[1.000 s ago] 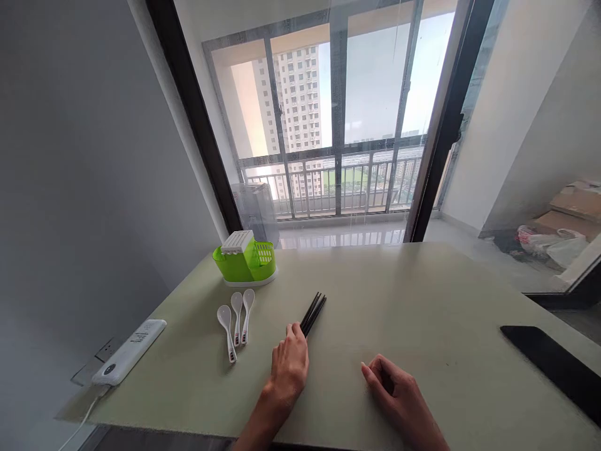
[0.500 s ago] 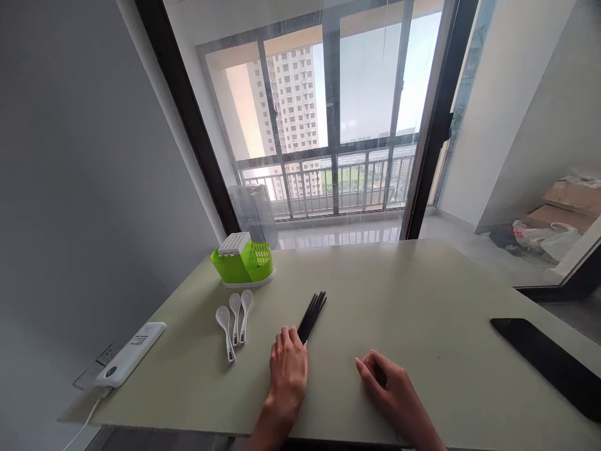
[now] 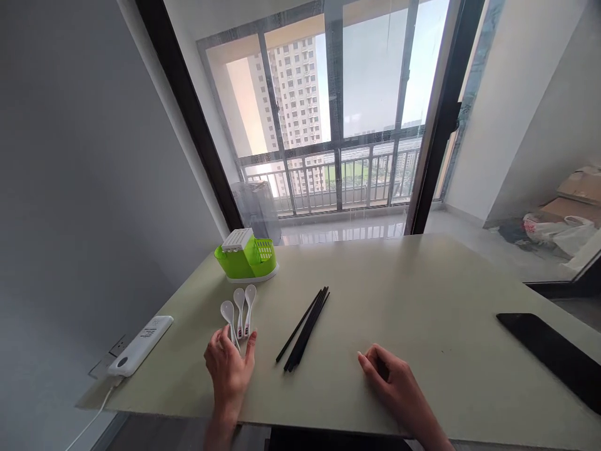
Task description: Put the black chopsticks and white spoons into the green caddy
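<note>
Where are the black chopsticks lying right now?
The black chopsticks lie bundled on the table, left of centre in the head view, between the white spoons and the right hand, touched by neither hand.

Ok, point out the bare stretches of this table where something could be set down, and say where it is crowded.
The widest bare patch of the table runs from the black chopsticks across to the black slab at the right edge, beyond the right hand. The far edge right of the green holder is bare too. The near left is crowded: white spoons, left hand, power strip.
</note>
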Demonstrator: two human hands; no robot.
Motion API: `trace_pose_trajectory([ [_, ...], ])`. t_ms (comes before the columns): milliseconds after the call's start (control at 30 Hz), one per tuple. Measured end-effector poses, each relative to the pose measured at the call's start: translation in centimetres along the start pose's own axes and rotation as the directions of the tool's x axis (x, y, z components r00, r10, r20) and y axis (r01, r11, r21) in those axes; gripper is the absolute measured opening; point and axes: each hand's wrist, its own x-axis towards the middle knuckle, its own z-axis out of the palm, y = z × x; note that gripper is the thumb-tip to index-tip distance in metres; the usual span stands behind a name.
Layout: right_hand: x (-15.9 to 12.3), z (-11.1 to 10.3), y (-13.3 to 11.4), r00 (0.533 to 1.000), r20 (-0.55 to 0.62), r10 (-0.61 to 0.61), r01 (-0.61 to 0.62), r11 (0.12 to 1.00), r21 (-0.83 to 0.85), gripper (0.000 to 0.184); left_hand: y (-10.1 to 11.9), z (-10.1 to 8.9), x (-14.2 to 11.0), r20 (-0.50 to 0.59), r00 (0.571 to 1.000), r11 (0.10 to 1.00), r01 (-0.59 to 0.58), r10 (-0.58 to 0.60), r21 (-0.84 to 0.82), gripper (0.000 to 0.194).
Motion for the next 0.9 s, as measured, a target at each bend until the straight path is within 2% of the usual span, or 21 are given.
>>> trace_pose_trajectory([
  [100, 0.0, 0.1, 0.2, 1.0, 0.006, 0.009, -0.009, 1.0, -0.004, 0.047, -2.2, 0.0, 0.8, 0.069, 0.993, 0.994, 0.09, -0.095, 0.069, 0.072],
  [233, -0.1, 0.1, 0.4, 1.0, 0.014, 0.017, -0.016, 1.0, -0.016, 0.047, -2.9, 0.1, 3.3, 0.198, 0.962, 0.977, 0.164, -0.19, 0.139, 0.082],
  [367, -0.1, 0.0, 0.2, 1.0, 0.011, 0.013, -0.013, 1.0, -0.026, 0.046, -2.2, 0.7, 6.1, 0.324, 0.919, 0.963, 0.156, -0.223, 0.22, 0.083],
  [567, -0.2, 0.0, 0.1, 1.0, 0.005, 0.001, -0.001, 1.0, -0.02, 0.045, 0.3, 2.1, 7.8, 0.36, 0.91, 0.954, 0.104, -0.204, 0.28, 0.092],
  [667, -0.1, 0.0, 0.1, 1.0, 0.009, -0.001, 0.001, 1.0, -0.021, 0.046, 1.9, 2.6, 7.9, 0.373, 0.914, 0.952, 0.04, -0.157, 0.303, 0.085],
  [900, -0.1, -0.1, 0.1, 1.0, 0.016, 0.015, -0.015, 1.0, -0.012, 0.047, 4.0, 3.1, 7.1, 0.379, 0.925, 0.946, -0.099, -0.027, 0.31, 0.048],
])
